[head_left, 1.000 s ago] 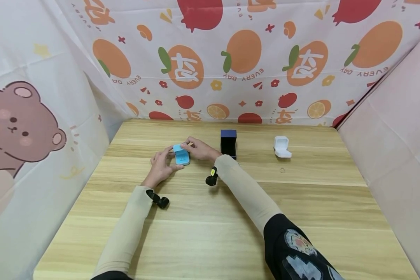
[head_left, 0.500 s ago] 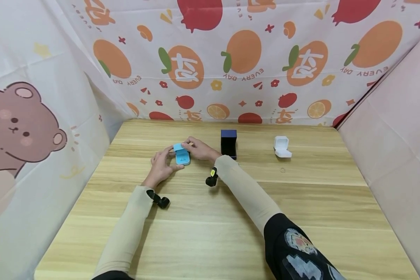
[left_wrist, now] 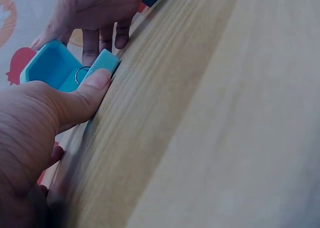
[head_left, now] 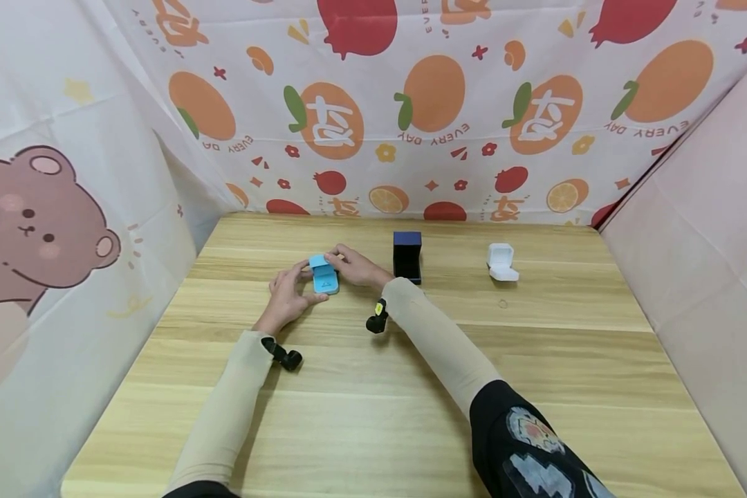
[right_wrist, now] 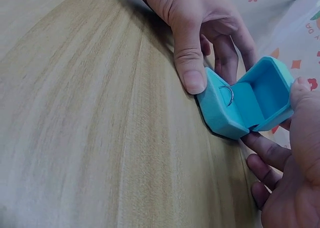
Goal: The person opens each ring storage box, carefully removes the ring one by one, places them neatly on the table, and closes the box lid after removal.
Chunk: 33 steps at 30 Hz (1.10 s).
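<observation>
A light-blue ring box (head_left: 326, 282) stands with its lid raised on the left side of the table, between both hands. A thin silver ring (right_wrist: 230, 94) is seated upright in its base, clear to see in the right wrist view. My left hand (head_left: 285, 296) grips the base, its thumb (left_wrist: 95, 82) on the front edge and its fingers behind. From the right, my right hand (head_left: 357, 268) pinches the lid (right_wrist: 280, 82) between thumb and fingers. In the head view the ring is too small to make out.
A dark-blue ring box (head_left: 407, 254) with a black inside stands open just beyond the right wrist. Farther right is an open white ring box (head_left: 501, 263). A small ring (head_left: 503, 303) lies on the wooden table (head_left: 373, 415) in front of it. Printed cloth (head_left: 386, 152) hangs behind.
</observation>
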Each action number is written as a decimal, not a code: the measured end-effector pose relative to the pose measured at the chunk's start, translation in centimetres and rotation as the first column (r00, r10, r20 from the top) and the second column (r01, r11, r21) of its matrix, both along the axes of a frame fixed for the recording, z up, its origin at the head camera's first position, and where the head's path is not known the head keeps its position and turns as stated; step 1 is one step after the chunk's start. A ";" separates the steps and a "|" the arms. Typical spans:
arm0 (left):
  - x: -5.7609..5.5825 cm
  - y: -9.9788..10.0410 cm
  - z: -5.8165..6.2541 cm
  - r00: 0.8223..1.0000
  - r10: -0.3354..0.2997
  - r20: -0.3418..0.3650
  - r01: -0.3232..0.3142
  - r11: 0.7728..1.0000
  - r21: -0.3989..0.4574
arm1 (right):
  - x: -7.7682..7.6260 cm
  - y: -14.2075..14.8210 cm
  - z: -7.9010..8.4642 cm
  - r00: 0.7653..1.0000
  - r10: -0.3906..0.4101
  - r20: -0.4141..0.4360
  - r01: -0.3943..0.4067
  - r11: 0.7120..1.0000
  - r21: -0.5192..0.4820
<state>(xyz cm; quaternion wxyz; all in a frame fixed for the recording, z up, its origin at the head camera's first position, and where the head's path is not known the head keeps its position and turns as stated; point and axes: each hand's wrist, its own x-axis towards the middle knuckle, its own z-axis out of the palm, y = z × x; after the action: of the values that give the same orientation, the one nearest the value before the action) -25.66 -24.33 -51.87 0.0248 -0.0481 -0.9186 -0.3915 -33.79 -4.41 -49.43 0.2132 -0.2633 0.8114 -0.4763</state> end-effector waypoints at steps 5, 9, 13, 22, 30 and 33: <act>-0.1 0.0 0.0 1.000 0.003 0.000 -0.003 1.000 0.003 | 0.0 -0.1 -0.2 1.000 -0.004 -0.014 0.004 1.000 0.005; -0.2 0.0 -0.1 1.000 0.006 -0.005 -0.006 1.000 0.001 | 0.0 -0.1 -0.2 1.000 -0.007 -0.023 0.007 1.000 -0.001; -0.2 0.0 -0.2 1.000 0.002 -0.006 -0.002 1.000 0.002 | 0.1 0.0 -0.2 1.000 -0.008 -0.029 0.008 1.000 0.009; -0.3 -0.3 -0.6 1.000 0.009 -0.003 -0.009 1.000 0.003 | 0.2 0.1 -0.2 1.000 -0.013 -0.024 0.014 0.999 0.033; -0.4 -0.2 -0.5 1.000 0.015 0.006 -0.015 1.000 0.005 | 0.1 0.0 -0.3 0.999 -0.028 -0.018 0.028 0.999 0.040; -0.3 -0.1 -0.4 1.000 0.016 0.006 -0.016 1.000 0.006 | 0.1 0.0 -0.2 0.999 -0.044 -0.012 0.044 0.998 0.044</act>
<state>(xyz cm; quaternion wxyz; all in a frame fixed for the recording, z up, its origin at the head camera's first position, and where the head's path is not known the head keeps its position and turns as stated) -26.00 -24.46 -52.27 0.0252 -0.0394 -0.9179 -0.3940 -33.65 -4.38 -49.67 0.2039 -0.2432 0.8285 -0.4614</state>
